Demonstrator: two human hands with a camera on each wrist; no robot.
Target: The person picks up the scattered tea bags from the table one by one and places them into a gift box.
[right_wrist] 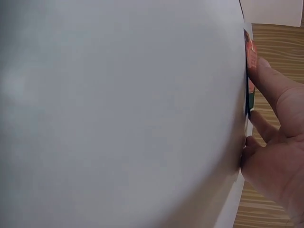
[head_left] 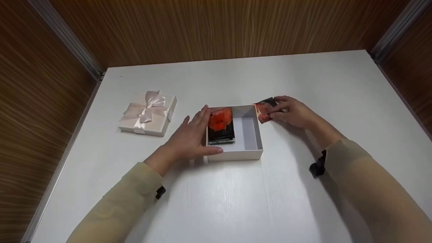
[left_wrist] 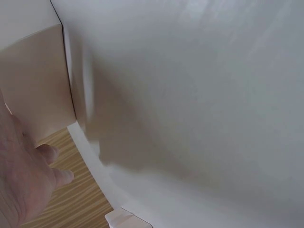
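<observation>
An open white box (head_left: 235, 155) stands on the table, a black-and-orange packet (head_left: 221, 125) lying inside along its left wall. My left hand (head_left: 190, 136) rests against the box's left side with straight fingers, the thumb over the front rim. In the left wrist view the hand (left_wrist: 23, 175) is beside the box's outer wall (left_wrist: 38, 85). Right of the box, my right hand (head_left: 295, 113) pinches a second black-and-red packet (head_left: 264, 109) at its right end. The right wrist view shows this packet (right_wrist: 251, 71) edge-on, low over the tabletop, thumb on its face.
A pale pink box lid (head_left: 148, 125) with a satin bow (head_left: 150, 106) lies to the left of the open box. The white table (head_left: 229, 206) ends at a wood-grain panel (head_left: 216, 30) at the back, with similar panels on both sides.
</observation>
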